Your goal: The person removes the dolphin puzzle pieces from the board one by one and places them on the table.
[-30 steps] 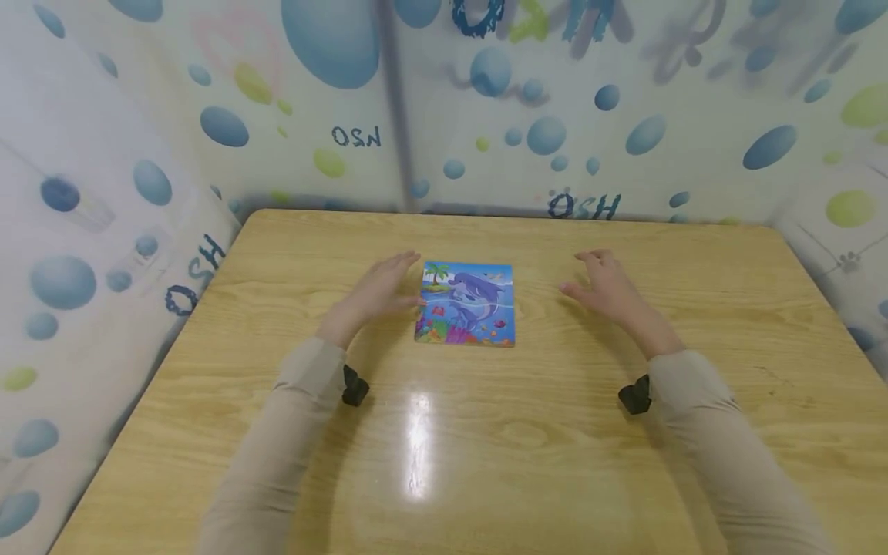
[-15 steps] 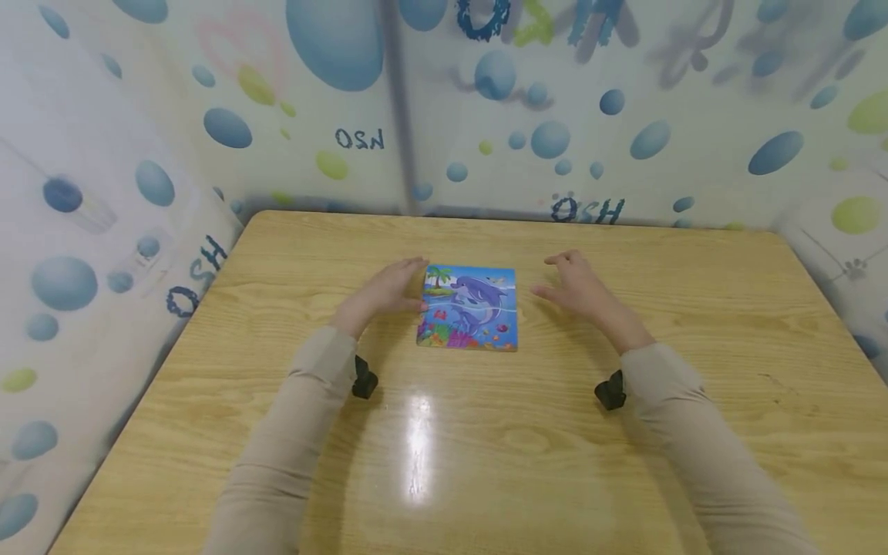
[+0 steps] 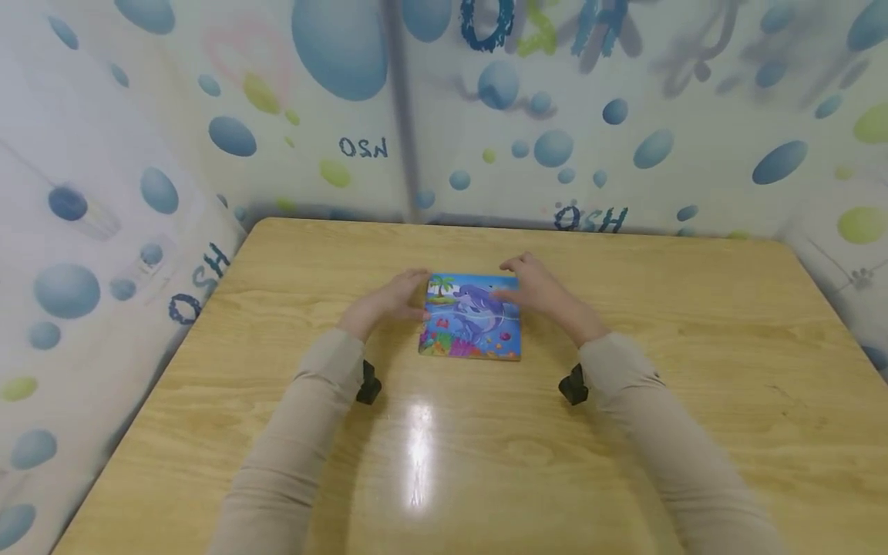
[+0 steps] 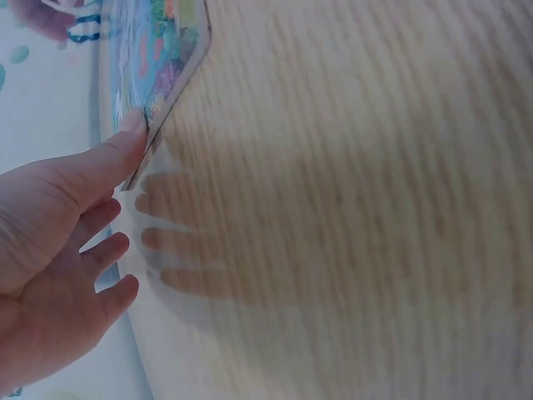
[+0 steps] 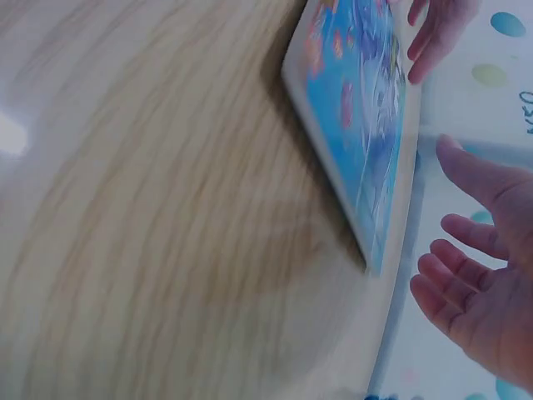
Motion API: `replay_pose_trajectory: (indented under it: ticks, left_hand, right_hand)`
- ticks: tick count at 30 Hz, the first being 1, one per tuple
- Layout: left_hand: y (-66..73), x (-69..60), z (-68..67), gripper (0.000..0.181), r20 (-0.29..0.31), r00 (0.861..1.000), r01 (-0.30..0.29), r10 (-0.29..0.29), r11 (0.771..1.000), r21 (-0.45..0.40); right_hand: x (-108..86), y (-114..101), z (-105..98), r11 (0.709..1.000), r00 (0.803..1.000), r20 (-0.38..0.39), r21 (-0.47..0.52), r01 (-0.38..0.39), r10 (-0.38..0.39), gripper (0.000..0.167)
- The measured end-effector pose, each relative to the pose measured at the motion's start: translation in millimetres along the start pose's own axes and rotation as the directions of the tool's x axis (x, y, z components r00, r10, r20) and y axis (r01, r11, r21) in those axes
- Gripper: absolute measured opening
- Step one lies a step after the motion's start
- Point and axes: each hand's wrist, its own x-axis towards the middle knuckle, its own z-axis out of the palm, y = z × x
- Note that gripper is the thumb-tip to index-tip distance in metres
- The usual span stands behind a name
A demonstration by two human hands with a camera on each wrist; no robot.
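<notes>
A square board with a dolphin picture [image 3: 472, 320] lies flat on the wooden table. My left hand [image 3: 388, 302] is at its left edge, fingers loosely extended; in the left wrist view the thumb of that hand [image 4: 58, 233] touches the board's edge [image 4: 171, 50]. My right hand [image 3: 544, 297] hovers over the board's right edge with thumb and fingers spread. In the right wrist view a gap shows between this hand [image 5: 491, 275] and the board [image 5: 358, 125], and it holds nothing.
The wooden table [image 3: 486, 462] stretches around the board on all sides. Behind it and on the left stands a wall [image 3: 444, 116] printed with blue and green spots. A dark wrist camera sits under each sleeve cuff.
My right hand has moved left, from beside the board to over its right edge. The left hand has stayed at the left edge with only a slight shift.
</notes>
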Motion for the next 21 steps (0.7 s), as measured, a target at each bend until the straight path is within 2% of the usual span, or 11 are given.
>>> replay_pose_trajectory:
  ticks: [9, 21]
  left_hand:
    - [7.6, 1.3, -4.6, 0.079, 0.056, 0.997, 0.047, -0.051, 0.997, 0.069]
    - [9.6, 3.5, -4.5, 0.079, 0.064, 0.994, 0.083, -0.088, 0.993, 0.082]
  right_hand:
    - [22.0, -25, 12, 0.998, 0.997, 0.028, 0.019, 0.065, -0.065, 0.059]
    - [42.8, -42, 28, 0.993, 0.990, 0.079, -0.003, 0.117, -0.116, 0.057]
